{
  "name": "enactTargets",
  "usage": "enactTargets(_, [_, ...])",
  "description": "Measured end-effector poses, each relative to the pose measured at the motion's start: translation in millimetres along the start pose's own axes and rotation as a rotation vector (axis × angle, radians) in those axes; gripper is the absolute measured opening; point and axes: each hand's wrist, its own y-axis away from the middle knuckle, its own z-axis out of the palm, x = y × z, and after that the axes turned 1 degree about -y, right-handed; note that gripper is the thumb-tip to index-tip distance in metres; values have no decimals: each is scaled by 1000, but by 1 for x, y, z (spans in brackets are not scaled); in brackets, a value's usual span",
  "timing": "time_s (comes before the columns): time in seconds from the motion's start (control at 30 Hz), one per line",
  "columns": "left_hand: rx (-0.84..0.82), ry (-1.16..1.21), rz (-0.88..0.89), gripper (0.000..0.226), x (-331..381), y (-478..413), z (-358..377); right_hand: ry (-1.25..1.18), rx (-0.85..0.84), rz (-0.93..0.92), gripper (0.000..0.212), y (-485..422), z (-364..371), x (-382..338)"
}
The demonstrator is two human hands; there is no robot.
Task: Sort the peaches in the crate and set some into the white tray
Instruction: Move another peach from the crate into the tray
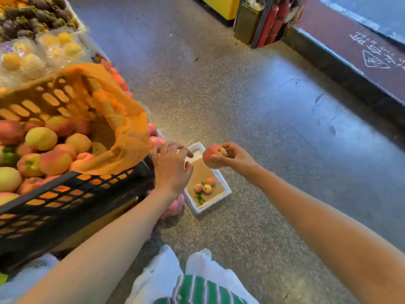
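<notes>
A black slatted crate (pixel 65 194) lined with orange netting stands at my left, holding several red and yellow peaches (pixel 41 150). My right hand (pixel 235 155) grips one pink peach (pixel 213 156) in the air above the white tray (pixel 225 187). The tray lies on the floor with a brown liner, three small peaches (pixel 205 186) and some green leaves. My left hand (pixel 171 165) hovers by the crate's right corner, fingers loosely spread, holding nothing.
Wrapped yellow fruit (pixel 39 53) and dark fruit (pixel 32 16) fill the display at upper left. More pink peaches (pixel 175 205) sit under the crate's corner. White bags (pixel 197 270) lie by my feet. Red cylinders (pixel 274 20) and a dark threshold (pixel 350 69) are far right.
</notes>
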Motion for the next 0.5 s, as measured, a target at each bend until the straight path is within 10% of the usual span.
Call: enactTargets(0.5, [-740, 59, -141, 37, -67, -22, 327, 150, 233, 245, 50, -160, -29, 286])
